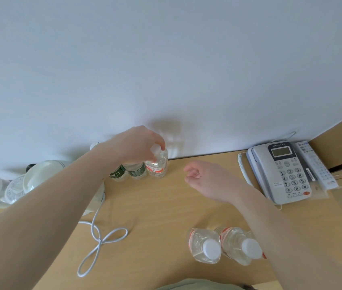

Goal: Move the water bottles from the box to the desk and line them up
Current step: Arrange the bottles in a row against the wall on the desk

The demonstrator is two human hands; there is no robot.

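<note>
Left hand (138,143) grips white cap of clear red-labelled plastic bottle (157,164), upright at far wall beside two green-labelled bottles (128,171). Right hand (205,181) loosely curled, holds nothing, above light wooden desk (155,206).

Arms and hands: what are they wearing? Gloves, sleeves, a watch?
Both forearms are bare as far as the frame shows: no sleeves or watch in view. The left hand and right hand wear no gloves, and no rings or markings show. At the bottom edge, a strip of pale olive cloth shows, likely the person's garment.
</note>
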